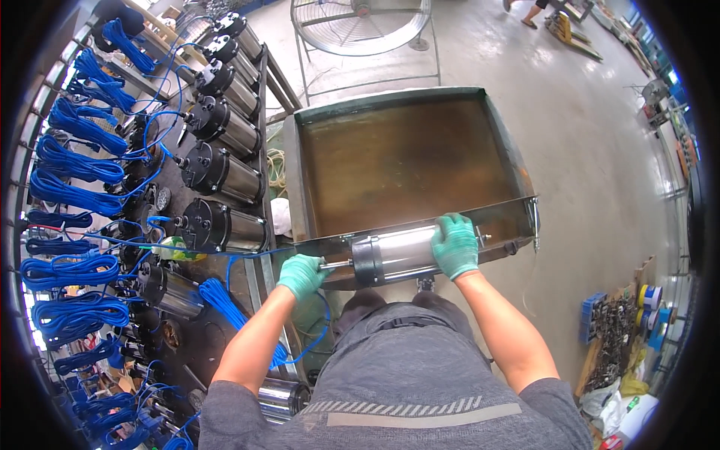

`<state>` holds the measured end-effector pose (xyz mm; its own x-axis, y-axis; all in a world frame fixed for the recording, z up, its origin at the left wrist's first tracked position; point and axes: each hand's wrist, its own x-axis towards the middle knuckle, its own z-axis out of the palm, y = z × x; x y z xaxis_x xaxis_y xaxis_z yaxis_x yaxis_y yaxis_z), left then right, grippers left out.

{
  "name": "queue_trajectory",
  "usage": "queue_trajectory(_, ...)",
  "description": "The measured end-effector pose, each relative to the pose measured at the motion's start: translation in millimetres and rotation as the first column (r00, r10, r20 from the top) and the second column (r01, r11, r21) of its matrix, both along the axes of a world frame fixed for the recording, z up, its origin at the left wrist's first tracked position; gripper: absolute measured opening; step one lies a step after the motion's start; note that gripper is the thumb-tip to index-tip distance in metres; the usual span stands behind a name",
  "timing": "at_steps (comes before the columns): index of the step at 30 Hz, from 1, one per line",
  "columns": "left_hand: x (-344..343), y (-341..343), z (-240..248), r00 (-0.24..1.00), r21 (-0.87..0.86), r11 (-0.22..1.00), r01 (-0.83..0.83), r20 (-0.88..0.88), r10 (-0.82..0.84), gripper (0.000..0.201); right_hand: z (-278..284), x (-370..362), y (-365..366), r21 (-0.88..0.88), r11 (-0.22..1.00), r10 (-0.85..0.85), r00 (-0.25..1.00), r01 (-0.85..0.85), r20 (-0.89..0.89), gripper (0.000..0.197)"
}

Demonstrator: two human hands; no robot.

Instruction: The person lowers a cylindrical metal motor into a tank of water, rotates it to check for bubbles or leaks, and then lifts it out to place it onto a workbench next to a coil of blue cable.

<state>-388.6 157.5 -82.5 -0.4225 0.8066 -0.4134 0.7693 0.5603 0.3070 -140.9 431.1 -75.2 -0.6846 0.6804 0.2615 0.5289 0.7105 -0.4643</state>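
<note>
A shiny steel cylindrical motor (397, 256) with a black end cap lies sideways across the near edge of a water-filled metal tank (300, 196). My left hand (302, 276), in a green glove, is closed around the fitting that sticks out of the black cap. A blue cable (327, 322) loops down close to that hand. My right hand (456, 245), also gloved in green, wraps over the steel body near its other end, where a thin shaft (484, 237) protrudes. The motor's underside is hidden.
Several similar motors (225, 174) lie on a rack to the left, with coiled blue cables (75, 274) beyond them. A large fan (361, 26) stands behind the tank. Metal parts (619, 337) sit on the floor at right. Another person's legs (531, 13) show far off.
</note>
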Motion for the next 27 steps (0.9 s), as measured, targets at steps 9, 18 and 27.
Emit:
queue_trajectory(9, 8.3, 0.3, 28.3, 0.061, -0.399, 0.677, -0.619, 0.835, 0.547, 0.050, -1.3, 2.4, 1.0, 0.008, 1.000, 0.000, 1.000, 0.000, 0.006, 0.018)
queue_trajectory(18, 23.7, -17.2, 14.9, 0.642, 0.298, 0.801, -0.519, 0.755, 0.135, 0.038, -0.6, 1.9, 0.9, 0.006, 1.000, 0.004, 1.000, -0.004, 0.014, 0.018)
queue_trajectory(27, 3.4, -10.2, 5.5, 0.936, 0.160, 0.968, -0.195, 0.323, 0.136, 0.034, -2.3, -0.2, 0.1, 0.019, 1.000, 0.007, 1.000, -0.007, -0.024, 0.022)
